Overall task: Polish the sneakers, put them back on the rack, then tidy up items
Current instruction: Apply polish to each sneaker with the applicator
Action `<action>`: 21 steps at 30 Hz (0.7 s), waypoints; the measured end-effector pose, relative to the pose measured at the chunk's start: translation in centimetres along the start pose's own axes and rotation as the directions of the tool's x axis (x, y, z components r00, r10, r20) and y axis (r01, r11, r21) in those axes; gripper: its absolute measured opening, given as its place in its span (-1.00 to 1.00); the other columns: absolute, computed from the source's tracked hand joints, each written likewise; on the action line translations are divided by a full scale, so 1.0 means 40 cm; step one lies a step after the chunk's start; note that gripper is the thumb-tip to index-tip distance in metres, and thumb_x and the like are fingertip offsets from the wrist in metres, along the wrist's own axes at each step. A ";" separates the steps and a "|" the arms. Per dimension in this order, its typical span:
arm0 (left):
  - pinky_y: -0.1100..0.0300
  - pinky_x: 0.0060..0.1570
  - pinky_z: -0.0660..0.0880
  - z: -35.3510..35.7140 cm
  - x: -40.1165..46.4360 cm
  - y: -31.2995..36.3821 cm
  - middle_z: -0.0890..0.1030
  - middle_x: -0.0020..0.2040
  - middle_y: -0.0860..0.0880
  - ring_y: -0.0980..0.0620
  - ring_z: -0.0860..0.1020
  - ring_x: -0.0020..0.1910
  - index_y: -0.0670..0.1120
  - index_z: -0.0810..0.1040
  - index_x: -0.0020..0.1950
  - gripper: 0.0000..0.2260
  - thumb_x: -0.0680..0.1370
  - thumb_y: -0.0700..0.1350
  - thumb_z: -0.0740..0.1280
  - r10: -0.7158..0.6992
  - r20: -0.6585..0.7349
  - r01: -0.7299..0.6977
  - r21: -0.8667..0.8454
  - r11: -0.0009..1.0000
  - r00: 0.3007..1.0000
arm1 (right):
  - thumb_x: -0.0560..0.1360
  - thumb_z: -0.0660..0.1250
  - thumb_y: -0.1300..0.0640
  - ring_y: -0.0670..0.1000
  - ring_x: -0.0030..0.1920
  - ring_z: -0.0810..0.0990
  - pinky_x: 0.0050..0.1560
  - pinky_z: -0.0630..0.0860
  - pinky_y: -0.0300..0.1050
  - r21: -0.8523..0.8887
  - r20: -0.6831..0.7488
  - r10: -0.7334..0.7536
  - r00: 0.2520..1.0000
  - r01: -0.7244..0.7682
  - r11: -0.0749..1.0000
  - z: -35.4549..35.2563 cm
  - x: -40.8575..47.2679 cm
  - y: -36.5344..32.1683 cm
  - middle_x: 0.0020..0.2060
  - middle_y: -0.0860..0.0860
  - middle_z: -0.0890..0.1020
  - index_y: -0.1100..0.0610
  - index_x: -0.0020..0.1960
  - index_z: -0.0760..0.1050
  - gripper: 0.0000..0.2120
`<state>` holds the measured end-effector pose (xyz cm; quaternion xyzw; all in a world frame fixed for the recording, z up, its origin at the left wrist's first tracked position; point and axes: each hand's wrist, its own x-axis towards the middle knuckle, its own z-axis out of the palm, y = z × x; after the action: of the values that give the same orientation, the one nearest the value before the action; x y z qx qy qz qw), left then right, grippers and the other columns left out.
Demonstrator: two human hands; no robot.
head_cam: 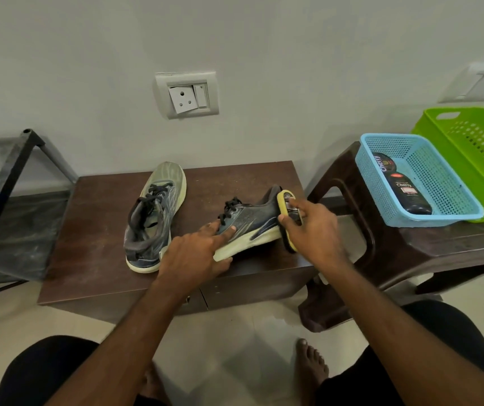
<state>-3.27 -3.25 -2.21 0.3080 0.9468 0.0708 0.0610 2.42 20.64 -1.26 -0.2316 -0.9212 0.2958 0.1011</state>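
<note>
Two grey-blue sneakers with pale soles are on a low brown table point(94, 253). The left sneaker point(152, 218) lies by itself, toe toward the wall. The right sneaker point(249, 227) is tipped on its side, and my left hand point(196, 256) grips its toe end. My right hand point(314, 230) holds a yellow shoe brush point(286, 206) pressed against that sneaker's heel. A black polish bottle point(410, 194) and a round polish tin point(382, 164) lie in a blue basket point(451, 183).
The blue basket and a green basket point(478, 148) stand on a brown plastic stool point(352, 200) at the right. A dark metal shoe rack point(3, 183) stands at the left. A wall socket point(187, 95) is behind the table. My knees and bare feet are below.
</note>
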 end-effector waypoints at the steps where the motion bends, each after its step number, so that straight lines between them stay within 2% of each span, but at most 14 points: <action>1: 0.01 0.14 0.49 -0.001 0.003 0.000 0.32 0.53 0.04 -0.07 0.50 0.32 0.27 0.22 0.53 -0.41 0.52 0.27 0.28 0.001 -0.002 -0.001 0.001 1.000 1.000 | 0.49 0.39 -0.16 0.02 0.10 0.56 0.09 0.54 -0.06 -0.032 0.010 -0.056 0.998 0.057 0.998 0.004 -0.021 -0.015 0.13 0.04 0.58 -0.08 0.34 0.49 -0.55; 5: 0.00 0.13 0.50 -0.007 0.001 0.003 0.32 0.53 0.02 -0.07 0.51 0.31 0.25 0.21 0.54 -0.39 0.51 0.27 0.29 0.002 -0.011 -0.002 0.001 1.000 1.000 | 0.51 0.37 -0.14 0.01 0.08 0.49 0.00 0.41 -0.17 -0.139 0.058 -0.228 0.972 0.234 0.962 0.025 -0.074 -0.057 0.09 0.04 0.54 -0.06 0.39 0.46 -0.53; 8: -0.01 0.15 0.51 -0.005 0.000 0.006 0.28 0.55 0.04 -0.06 0.51 0.33 0.16 0.12 0.58 -0.27 0.48 0.27 0.32 -0.032 -0.016 0.032 -0.022 0.999 0.999 | 0.51 0.39 -0.12 -0.01 0.09 0.47 0.03 0.39 -0.20 -0.070 0.106 -0.290 0.951 0.299 0.952 0.028 -0.084 -0.080 0.11 0.01 0.52 -0.06 0.40 0.46 -0.52; 10: -0.01 0.06 0.53 -0.001 -0.001 0.008 0.43 0.47 0.02 -0.10 0.57 0.22 0.09 0.15 0.56 -0.23 0.43 0.24 0.38 -0.059 -0.060 0.053 -0.093 0.994 0.996 | 0.52 0.38 -0.10 0.00 0.09 0.46 0.05 0.44 -0.15 -0.075 0.157 -0.375 0.914 0.389 0.918 0.044 -0.098 -0.097 0.11 0.01 0.51 -0.06 0.41 0.45 -0.52; 12: -0.01 -0.02 0.53 -0.004 -0.004 0.012 0.55 0.34 -0.03 -0.15 0.61 0.13 0.04 0.21 0.51 -0.25 0.41 0.21 0.40 -0.087 -0.071 0.078 -0.123 0.989 0.994 | 0.53 0.35 -0.10 0.03 0.11 0.43 0.07 0.49 -0.06 -0.156 0.209 -0.402 0.891 0.437 0.886 0.054 -0.098 -0.103 0.12 0.02 0.47 -0.10 0.43 0.40 -0.52; 14: 0.00 0.01 0.51 -0.007 -0.006 0.018 0.54 0.35 -0.05 -0.16 0.60 0.14 0.00 0.20 0.52 -0.24 0.42 0.21 0.40 -0.098 -0.049 0.094 -0.069 0.993 0.994 | 0.54 0.31 -0.10 0.07 0.12 0.43 0.11 0.49 0.00 -0.272 0.183 -0.356 0.916 0.395 0.877 0.039 -0.066 -0.088 0.14 0.04 0.47 -0.12 0.43 0.38 -0.54; 16: 0.01 0.05 0.51 -0.011 -0.008 0.017 0.51 0.38 -0.04 -0.15 0.59 0.16 -0.01 0.21 0.52 -0.25 0.42 0.22 0.40 -0.112 -0.052 0.109 -0.056 0.992 0.992 | 0.56 0.30 -0.09 0.10 0.12 0.44 0.14 0.49 0.04 -0.352 0.126 -0.263 0.957 0.291 0.890 0.011 -0.027 -0.062 0.16 0.08 0.49 -0.10 0.43 0.39 -0.54; 19: 0.01 0.06 0.51 -0.013 -0.005 0.014 0.48 0.41 -0.03 -0.14 0.59 0.17 -0.01 0.20 0.52 -0.24 0.43 0.22 0.39 -0.107 -0.054 0.105 -0.040 0.994 0.993 | 0.54 0.35 -0.06 0.14 0.12 0.45 0.11 0.50 0.04 -0.323 0.000 -0.164 0.987 0.155 0.934 -0.026 -0.003 -0.033 0.16 0.11 0.52 -0.07 0.42 0.43 -0.55; 21: 0.02 0.06 0.51 -0.011 -0.004 0.014 0.48 0.41 -0.03 -0.13 0.59 0.17 -0.01 0.20 0.53 -0.24 0.44 0.23 0.39 -0.105 -0.056 0.104 -0.027 0.994 0.993 | 0.53 0.37 -0.05 0.09 0.07 0.45 0.04 0.47 -0.02 -0.278 0.024 -0.231 0.973 0.229 0.933 -0.014 -0.027 -0.054 0.12 0.09 0.53 -0.06 0.41 0.45 -0.55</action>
<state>-2.91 -2.94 -1.67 0.2550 0.9621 0.0876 0.0410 2.76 18.84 0.43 -0.1356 -0.9739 0.1481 0.1057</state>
